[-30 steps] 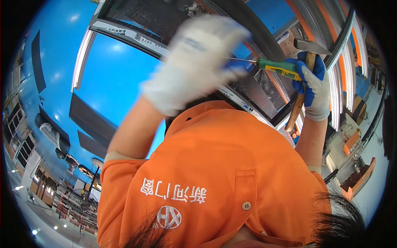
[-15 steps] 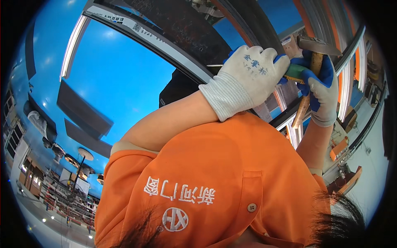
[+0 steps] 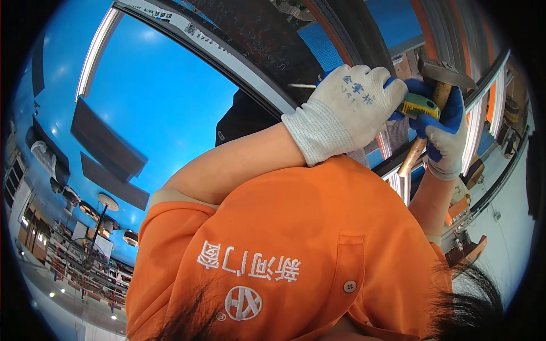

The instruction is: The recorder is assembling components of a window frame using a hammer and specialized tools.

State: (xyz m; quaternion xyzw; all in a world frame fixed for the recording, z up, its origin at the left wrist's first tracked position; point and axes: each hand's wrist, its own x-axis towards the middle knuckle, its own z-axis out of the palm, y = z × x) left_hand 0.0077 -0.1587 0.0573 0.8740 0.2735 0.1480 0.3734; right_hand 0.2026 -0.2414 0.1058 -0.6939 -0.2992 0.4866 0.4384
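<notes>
My left hand point(image 3: 355, 102), in a white knit glove with blue coating, is closed into a fist around what looks like a screwdriver. Its green and yellow handle point(image 3: 420, 107) sticks out to the right of the fist, and a thin metal shaft shows on the other side. My right hand point(image 3: 448, 128), gloved alike, grips the wooden shaft of a hammer point(image 3: 446, 74), with the steel head above the fingers. The right fingers also lie against the green handle's end; whether they grip it I cannot tell.
A dark frame bar point(image 3: 227, 62) with a printed white strip runs diagonally beyond my left arm, beside a blue surface point(image 3: 170, 85). Dark and orange-edged profiles point(image 3: 364, 34) stand at the top. Dark flat strips point(image 3: 108, 139) lie at the left. Bright long profiles point(image 3: 479, 131) are at the right.
Both hands have shifted slightly to the right. More of the green and yellow handle shows between them, and the hammer head has moved a little right and down.
</notes>
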